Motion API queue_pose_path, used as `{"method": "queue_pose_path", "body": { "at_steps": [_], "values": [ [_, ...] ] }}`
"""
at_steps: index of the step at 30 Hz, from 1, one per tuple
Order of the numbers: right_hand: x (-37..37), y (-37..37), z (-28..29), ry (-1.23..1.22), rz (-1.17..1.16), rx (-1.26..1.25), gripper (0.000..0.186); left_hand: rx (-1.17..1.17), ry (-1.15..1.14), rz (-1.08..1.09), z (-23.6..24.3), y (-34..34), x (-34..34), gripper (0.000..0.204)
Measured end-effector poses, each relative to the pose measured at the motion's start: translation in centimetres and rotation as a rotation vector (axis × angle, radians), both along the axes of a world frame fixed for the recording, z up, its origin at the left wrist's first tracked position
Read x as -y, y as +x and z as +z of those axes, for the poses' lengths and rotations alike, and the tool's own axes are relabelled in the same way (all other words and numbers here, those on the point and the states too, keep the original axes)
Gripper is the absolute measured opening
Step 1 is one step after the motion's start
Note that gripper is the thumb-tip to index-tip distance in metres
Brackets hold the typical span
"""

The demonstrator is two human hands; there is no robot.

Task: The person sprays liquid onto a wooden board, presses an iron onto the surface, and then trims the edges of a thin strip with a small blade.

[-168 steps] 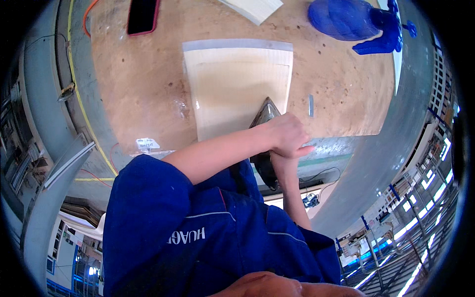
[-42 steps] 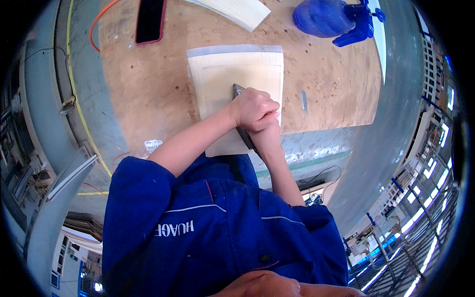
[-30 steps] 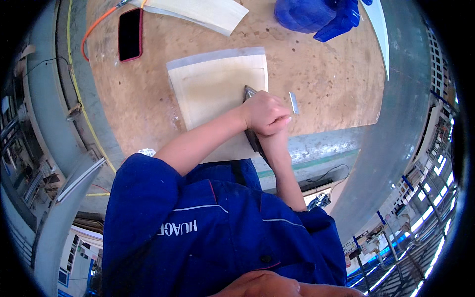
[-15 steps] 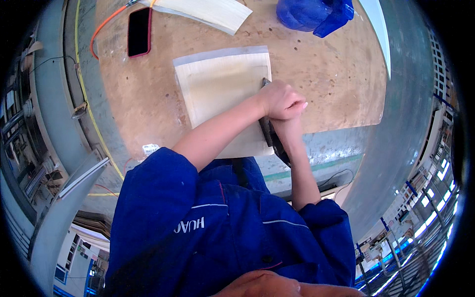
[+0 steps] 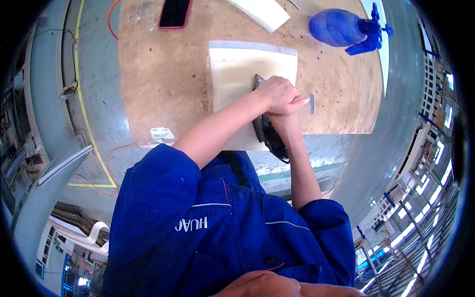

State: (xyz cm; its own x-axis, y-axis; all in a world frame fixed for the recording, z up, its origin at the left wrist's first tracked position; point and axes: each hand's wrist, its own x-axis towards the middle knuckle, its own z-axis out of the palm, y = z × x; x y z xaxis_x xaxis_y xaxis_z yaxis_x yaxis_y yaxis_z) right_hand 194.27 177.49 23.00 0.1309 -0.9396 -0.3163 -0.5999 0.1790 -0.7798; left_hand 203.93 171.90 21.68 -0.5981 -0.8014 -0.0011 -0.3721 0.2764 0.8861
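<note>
Two-handed ironing pass on a pale veneer sheet [image 5: 233, 70], by the look of it

Right hand [image 5: 279, 119] seems clamped on the clothes iron [image 5: 259, 126], left hand [image 5: 279, 94] folded over it; can't tell if the left catches the handle too. The iron's on the sheet, peeking out left of the grip. My guess: the next move wants steady pressure and a level nose. Most of the sheet's room is left of and beyond the grip; a metal strip [image 5: 312, 104] lies just right of it, and the counter's [image 5: 168, 74] near edge is close on the body side.
</note>
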Motion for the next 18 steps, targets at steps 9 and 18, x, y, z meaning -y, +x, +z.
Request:
{"method": "queue_pose_path", "body": {
  "at_steps": [9, 18],
  "values": [
    [-0.8, 3.9, -0.3, 0.01, 0.13, -0.058, 0.036, -0.064, -0.071, 0.21, -0.2, 5.0, -2.2, 0.037],
    [-3.6, 6.7, 1.5, 0.087, 0.307, -0.351, 0.036, -0.147, -0.013, 0.31, 0.0, 8.8, -7.1, 0.025]
  ]
}}
